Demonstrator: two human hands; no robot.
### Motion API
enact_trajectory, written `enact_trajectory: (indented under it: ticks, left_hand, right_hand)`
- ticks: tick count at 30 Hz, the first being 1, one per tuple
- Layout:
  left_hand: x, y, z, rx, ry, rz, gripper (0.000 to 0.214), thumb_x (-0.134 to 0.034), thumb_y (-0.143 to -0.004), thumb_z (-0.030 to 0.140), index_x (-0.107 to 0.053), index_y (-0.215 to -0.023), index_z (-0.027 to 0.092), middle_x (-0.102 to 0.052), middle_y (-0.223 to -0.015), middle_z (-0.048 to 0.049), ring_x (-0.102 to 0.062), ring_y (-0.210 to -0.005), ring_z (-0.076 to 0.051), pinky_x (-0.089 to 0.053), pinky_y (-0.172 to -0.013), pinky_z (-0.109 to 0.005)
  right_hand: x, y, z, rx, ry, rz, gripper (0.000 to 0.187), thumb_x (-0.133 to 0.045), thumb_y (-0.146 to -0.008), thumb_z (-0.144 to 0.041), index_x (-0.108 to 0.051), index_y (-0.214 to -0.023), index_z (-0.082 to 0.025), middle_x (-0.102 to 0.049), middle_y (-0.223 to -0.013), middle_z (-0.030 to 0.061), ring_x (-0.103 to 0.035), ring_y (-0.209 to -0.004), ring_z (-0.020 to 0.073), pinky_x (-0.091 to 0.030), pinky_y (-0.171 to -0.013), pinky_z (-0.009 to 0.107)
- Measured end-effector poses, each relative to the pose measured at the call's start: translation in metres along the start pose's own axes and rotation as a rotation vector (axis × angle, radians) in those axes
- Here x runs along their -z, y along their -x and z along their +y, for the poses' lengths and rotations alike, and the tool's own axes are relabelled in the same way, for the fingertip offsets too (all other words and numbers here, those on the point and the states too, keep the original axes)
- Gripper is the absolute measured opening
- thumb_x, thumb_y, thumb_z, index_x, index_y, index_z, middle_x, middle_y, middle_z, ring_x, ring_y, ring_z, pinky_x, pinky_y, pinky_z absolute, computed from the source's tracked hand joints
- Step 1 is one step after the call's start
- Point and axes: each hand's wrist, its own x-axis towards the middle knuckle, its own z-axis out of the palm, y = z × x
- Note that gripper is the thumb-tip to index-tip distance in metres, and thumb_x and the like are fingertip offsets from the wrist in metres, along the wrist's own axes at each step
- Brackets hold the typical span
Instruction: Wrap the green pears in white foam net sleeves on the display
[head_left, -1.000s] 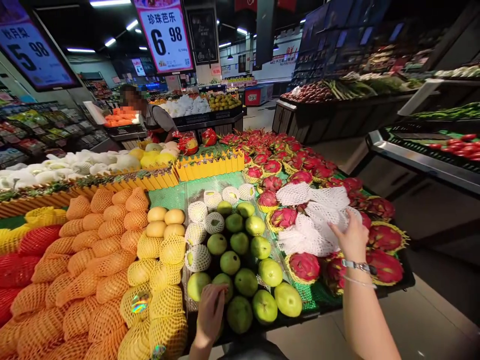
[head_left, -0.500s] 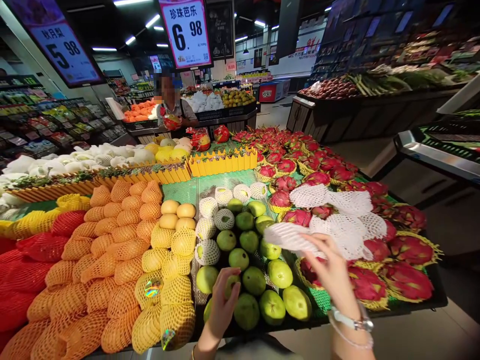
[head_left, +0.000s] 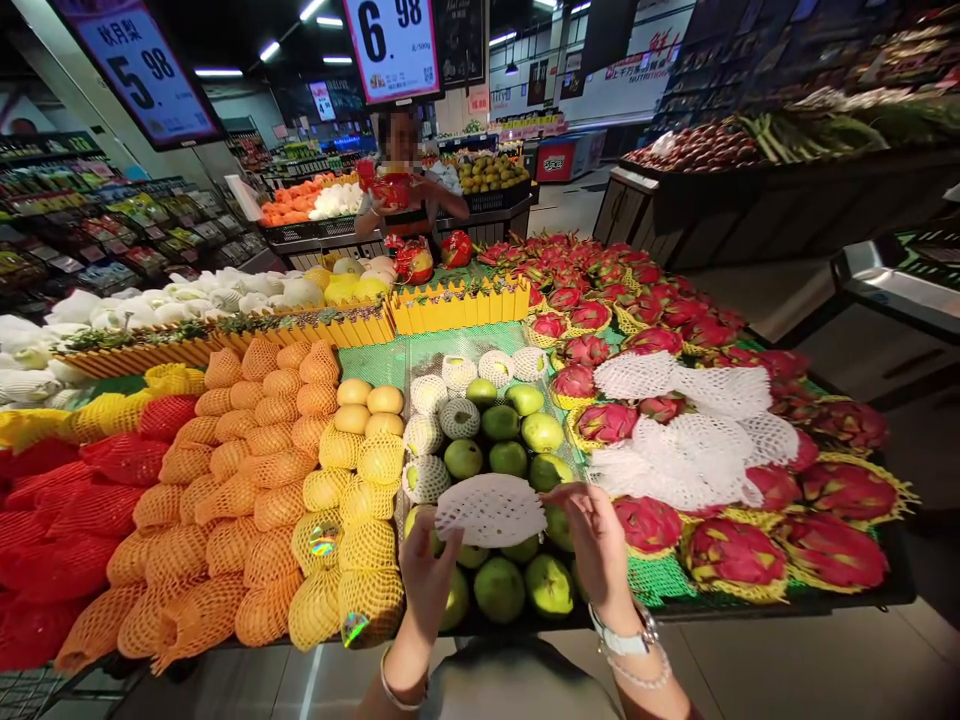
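- A white foam net sleeve (head_left: 491, 511) was held lengthwise between both hands, above the front part of the green fruit (head_left: 500, 590).
- By the left hand (head_left: 429, 575), the left end of the sleeve was gripped narrowly between thumb and fingers.
- By the right hand (head_left: 600, 545), the right end was gripped at the fingertips; the exact placement of the thumb could not be told.
- A watch (head_left: 628, 640) and a beaded bracelet (head_left: 645, 680) were worn on the right wrist; a thin bangle (head_left: 396, 690) was worn on the left.
- Several green fruits at the back and left of the same section were covered by white nets (head_left: 427, 480).
- Further loose foam sleeves (head_left: 686, 450) were piled on the dragon fruits (head_left: 649, 522), to the right of the right hand.
- On the left, yellow-netted fruits (head_left: 371, 545) were set beside the green fruit section, with orange-netted fruits (head_left: 281, 555) arranged next to them.
- Four uncovered yellow-brown fruits (head_left: 367, 405) were placed behind the yellow-netted ones.
- The rear of the section was bounded by a low yellow fence (head_left: 461, 310).
- Beyond the fence, a red-wrapped item (head_left: 390, 190) was held by another person (head_left: 431, 195).
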Motion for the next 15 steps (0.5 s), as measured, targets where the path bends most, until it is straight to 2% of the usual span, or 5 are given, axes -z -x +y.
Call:
enact_trajectory:
  ticks: [3,8,11,13,15]
  left_hand:
    - [-0.003,0.005,-0.002,0.063,-0.006,-0.025,0.035,-0.075,-0.074,0.048,-0.054,-0.069,0.02,-0.066,-0.077,-0.001,-0.062,-0.077,-0.015,-0.054,-0.073,-0.027]
    - [-0.005,0.003,0.0,0.105,-0.133,-0.163,0.032,-0.069,-0.079,0.047,-0.053,-0.072,0.02,-0.067,-0.082,-0.0022,-0.061,-0.08,-0.016,-0.053,-0.075,-0.028]
    - [-0.005,0.001,-0.004,0.173,-0.156,-0.304,0.034,-0.067,-0.079,0.051,-0.058,-0.075,0.019,-0.065,-0.076,-0.0016,-0.061,-0.075,-0.016,-0.052,-0.07,-0.026]
    - [-0.005,0.003,-0.008,0.275,-0.116,-0.366,0.039,-0.067,-0.078,0.055,-0.066,-0.086,0.018,-0.069,-0.086,-0.0048,-0.065,-0.083,-0.019,-0.055,-0.075,-0.029]
    - [-0.004,0.005,-0.011,0.39,-0.054,-0.346,0.046,-0.068,-0.074,0.056,-0.07,-0.099,0.018,-0.072,-0.1,-0.0085,-0.067,-0.096,-0.023,-0.056,-0.084,-0.034]
  right_hand:
    - [0.006,-0.007,0.001,-0.091,0.125,-0.145,0.013,-0.06,-0.085,-0.03,-0.068,-0.081,-0.021,-0.072,-0.08,0.005,-0.069,-0.076,0.0192,-0.057,-0.071,0.03]
    - [0.016,-0.011,0.005,-0.111,0.182,-0.346,0.01,-0.059,-0.073,-0.019,-0.069,-0.071,-0.02,-0.076,-0.089,0.0095,-0.07,-0.084,0.0232,-0.057,-0.08,0.036]
    - [0.016,-0.008,0.006,-0.191,0.19,-0.378,0.031,-0.06,-0.072,-0.019,-0.073,-0.101,-0.017,-0.076,-0.099,0.0106,-0.071,-0.087,0.0238,-0.058,-0.084,0.039]
    - [0.017,-0.006,0.004,-0.212,0.172,-0.43,0.047,-0.061,-0.073,-0.019,-0.067,-0.119,-0.017,-0.075,-0.109,0.0115,-0.071,-0.091,0.0232,-0.058,-0.087,0.039]
    - [0.019,-0.006,0.002,-0.193,0.183,-0.504,0.052,-0.062,-0.073,-0.016,-0.064,-0.125,-0.017,-0.072,-0.118,0.0127,-0.07,-0.101,0.0242,-0.056,-0.093,0.04]
